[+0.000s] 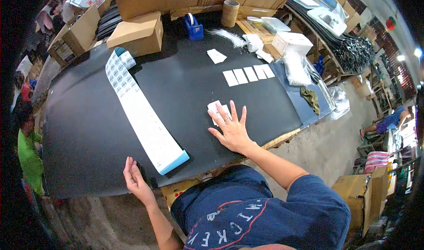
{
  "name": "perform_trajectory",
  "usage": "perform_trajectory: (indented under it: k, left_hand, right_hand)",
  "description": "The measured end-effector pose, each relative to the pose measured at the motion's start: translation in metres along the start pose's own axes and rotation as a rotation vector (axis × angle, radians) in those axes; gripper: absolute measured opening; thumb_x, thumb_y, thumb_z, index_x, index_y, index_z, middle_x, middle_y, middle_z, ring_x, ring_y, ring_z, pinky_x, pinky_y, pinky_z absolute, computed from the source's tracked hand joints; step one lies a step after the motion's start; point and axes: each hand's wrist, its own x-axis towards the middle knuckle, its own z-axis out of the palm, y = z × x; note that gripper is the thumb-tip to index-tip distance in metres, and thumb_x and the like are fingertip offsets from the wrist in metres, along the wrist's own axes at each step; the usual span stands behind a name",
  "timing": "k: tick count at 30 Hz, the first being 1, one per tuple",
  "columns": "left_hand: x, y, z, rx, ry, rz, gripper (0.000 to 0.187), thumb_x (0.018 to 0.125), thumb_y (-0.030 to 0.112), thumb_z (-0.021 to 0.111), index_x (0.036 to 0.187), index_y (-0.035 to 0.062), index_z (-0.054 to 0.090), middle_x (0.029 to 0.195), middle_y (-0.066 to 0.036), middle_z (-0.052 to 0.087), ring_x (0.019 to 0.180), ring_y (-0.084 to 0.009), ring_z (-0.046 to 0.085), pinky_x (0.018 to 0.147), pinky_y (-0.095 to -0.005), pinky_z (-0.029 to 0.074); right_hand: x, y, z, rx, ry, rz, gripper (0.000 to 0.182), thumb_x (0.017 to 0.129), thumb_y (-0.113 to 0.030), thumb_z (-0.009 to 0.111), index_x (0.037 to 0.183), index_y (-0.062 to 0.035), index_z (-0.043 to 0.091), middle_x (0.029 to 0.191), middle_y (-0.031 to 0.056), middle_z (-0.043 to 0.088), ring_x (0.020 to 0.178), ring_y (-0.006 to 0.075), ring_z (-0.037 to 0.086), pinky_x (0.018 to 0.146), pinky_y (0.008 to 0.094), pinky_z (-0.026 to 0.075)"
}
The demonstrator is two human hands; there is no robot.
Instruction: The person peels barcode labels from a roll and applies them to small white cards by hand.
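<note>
My right hand (232, 133) lies flat with spread fingers over a small pile of white cards (213, 106), partly covering it. Close to the table's front edge, my left hand (136, 179) is loosely cupped with nothing visible in it. Between my hands, a long strip of labels (143, 117) stretches across the black table (84, 130). Its far end is printed and curls over; the near part is white, ending in a light blue edge. Several white cards (239, 76) form a row beyond my right hand, and another few white cards (216, 56) lie farther back.
A cardboard box (139, 35), a blue tape dispenser (193, 29) and a brown cardboard tube (230, 13) stand at the back. Toward the right are a white box (291, 43), plastic bags (297, 69) and an olive cloth (310, 100). A person in green (30, 161) is at far left.
</note>
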Motion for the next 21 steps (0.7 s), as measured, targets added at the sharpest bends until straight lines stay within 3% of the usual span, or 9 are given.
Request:
perform_trajectory:
  k: [9, 13, 14, 15, 17, 19, 21]
  left_hand:
    - [0.005, 0.002, 0.006, 0.0, -0.012, -0.005, 0.037, 0.101, 0.023, 0.043, 0.127, -0.0017, 0.052, 0.121, -0.015, 0.057, 0.116, -0.023, 0.053, 0.1, -0.0354, 0.04]
    - [0.017, 0.004, 0.001, 0.081, -0.082, -0.03, 0.042, 0.102, 0.031, 0.039, 0.129, 0.0005, 0.051, 0.114, -0.013, 0.06, 0.101, -0.0189, 0.056, 0.092, -0.0341, 0.042]
    - [0.019, 0.009, 0.004, 0.105, -0.074, -0.06, 0.044, 0.102, 0.033, 0.038, 0.13, 0.001, 0.051, 0.11, -0.012, 0.062, 0.094, -0.0174, 0.055, 0.089, -0.0333, 0.043]
    - [0.021, 0.01, 0.006, 0.105, -0.071, -0.058, 0.044, 0.102, 0.033, 0.038, 0.13, 0.001, 0.051, 0.11, -0.012, 0.062, 0.094, -0.0174, 0.055, 0.089, -0.0333, 0.043]
    - [0.026, 0.01, 0.012, 0.114, -0.065, -0.053, 0.044, 0.102, 0.033, 0.039, 0.13, 0.0018, 0.05, 0.1, -0.007, 0.066, 0.085, -0.0125, 0.055, 0.077, -0.0295, 0.042]
    - [0.031, 0.007, 0.018, 0.1, -0.068, -0.03, 0.043, 0.102, 0.032, 0.04, 0.13, 0.0012, 0.051, 0.098, -0.008, 0.066, 0.084, -0.0127, 0.054, 0.079, -0.0297, 0.043]
    - [0.034, 0.003, 0.022, 0.092, -0.075, -0.006, 0.043, 0.102, 0.031, 0.041, 0.129, 0.0005, 0.051, 0.097, -0.008, 0.065, 0.083, -0.0128, 0.052, 0.08, -0.03, 0.044]
  right_hand:
    - [0.0, 0.002, 0.002, 0.036, 0.031, -0.019, 0.057, 0.092, -0.052, 0.044, 0.144, -0.0297, 0.034, 0.154, 0.007, 0.021, 0.14, 0.0432, 0.011, 0.105, 0.0694, 0.001]
    - [0.003, -0.003, -0.006, 0.077, 0.042, -0.038, 0.061, 0.091, -0.054, 0.043, 0.145, -0.0285, 0.031, 0.154, 0.0071, 0.021, 0.14, 0.043, 0.012, 0.104, 0.0693, 0.0]
    - [0.003, -0.008, -0.012, 0.067, 0.055, -0.054, 0.067, 0.091, -0.054, 0.045, 0.146, -0.0207, 0.029, 0.154, 0.011, 0.021, 0.14, 0.0438, 0.013, 0.105, 0.0691, 0.002]
    - [0.005, -0.012, -0.014, 0.068, 0.057, -0.056, 0.067, 0.091, -0.054, 0.045, 0.146, -0.0207, 0.029, 0.154, 0.011, 0.021, 0.14, 0.0438, 0.013, 0.105, 0.0691, 0.002]
    - [0.01, -0.023, -0.016, 0.327, 0.067, -0.111, 0.069, 0.093, -0.051, 0.044, 0.148, -0.0144, 0.024, 0.155, 0.014, 0.016, 0.142, 0.039, 0.011, 0.108, 0.0646, 0.001]
    - [0.019, -0.038, -0.017, 0.656, 0.072, -0.187, 0.066, 0.091, -0.034, 0.059, 0.144, -0.0058, 0.031, 0.148, 0.021, 0.027, 0.138, 0.0368, 0.024, 0.112, 0.0503, 0.018]
    - [0.029, -0.055, -0.018, 0.995, -0.01, -0.226, 0.064, 0.089, -0.024, 0.063, 0.142, -0.0034, 0.033, 0.144, 0.0225, 0.033, 0.136, 0.037, 0.029, 0.111, 0.0438, 0.025]
